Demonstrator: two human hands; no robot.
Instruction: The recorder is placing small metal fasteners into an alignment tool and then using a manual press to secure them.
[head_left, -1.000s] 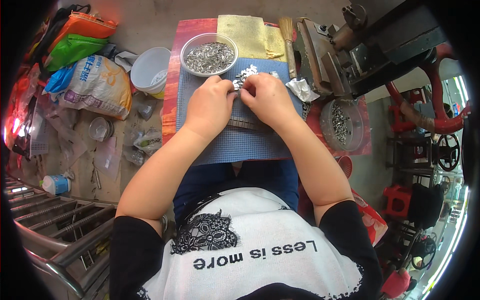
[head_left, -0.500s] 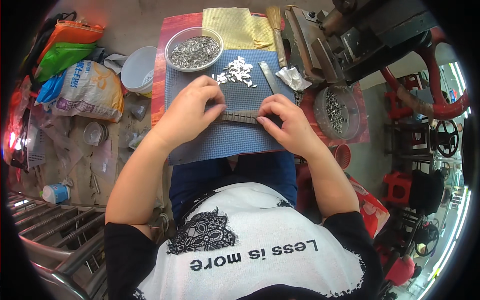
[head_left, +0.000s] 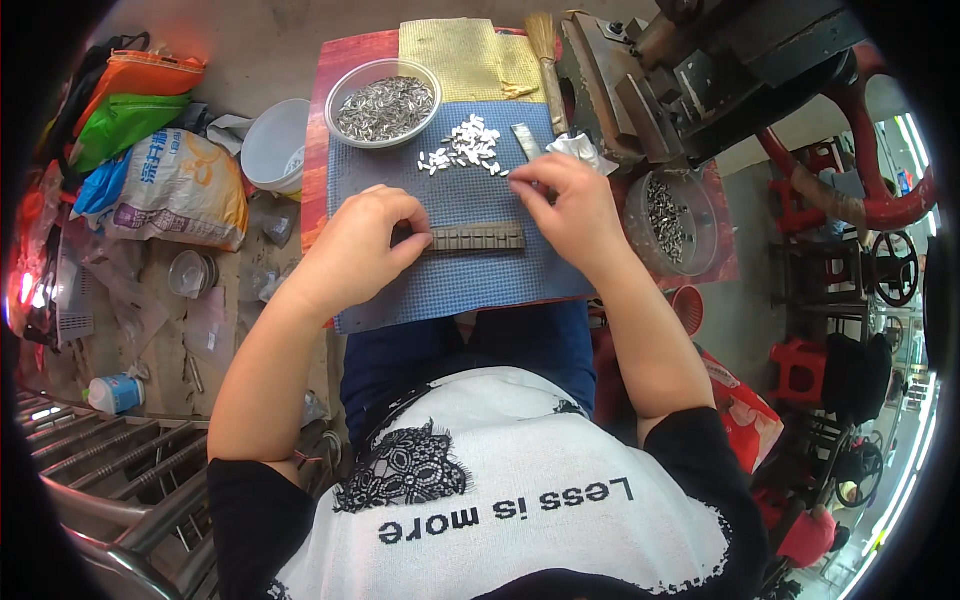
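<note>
A slotted dark metal bar (head_left: 478, 237) lies across a blue mat (head_left: 470, 270) on my lap. My left hand (head_left: 360, 245) pinches the bar's left end and holds it down. My right hand (head_left: 565, 205) hovers just above the bar's right end, fingertips pinched together by a loose heap of small shiny metal pieces (head_left: 465, 145); whether a piece sits between the fingers cannot be seen. A clear bowl (head_left: 385, 102) full of the same pieces stands at the mat's far left corner.
A press machine (head_left: 690, 70) with a red handwheel (head_left: 885, 200) stands at the right, a round tub of metal pieces (head_left: 668, 215) beside it. A brush (head_left: 545, 60) and yellow cloth (head_left: 465, 55) lie behind the mat. Bags (head_left: 170, 185) and a white bucket (head_left: 275, 145) sit on the floor at left.
My right hand has lifted from the bar's right end toward the heap of pieces. My left hand stays on the bar's left end. The view has shifted slightly.
</note>
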